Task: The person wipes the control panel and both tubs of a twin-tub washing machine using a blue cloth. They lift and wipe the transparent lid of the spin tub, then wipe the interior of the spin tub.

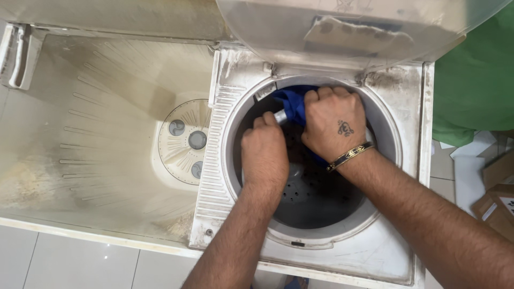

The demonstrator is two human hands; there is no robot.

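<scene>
Blue cloth [293,104]: soft, limp, probably damp and heavy; lies at the far rim inside the spin drum [316,198]. Right hand [333,122] fists a bunched fold; left hand [263,151] closes beside it, its grip partly hidden. Best gathered in handfuls.

We are in a home laundry corner: a worn, stained twin-tub washing machine [214,160] stands on a white tiled floor [80,262], its lid [342,27] raised, with cardboard boxes [498,187] and a green cloth [476,80] beside it.
</scene>
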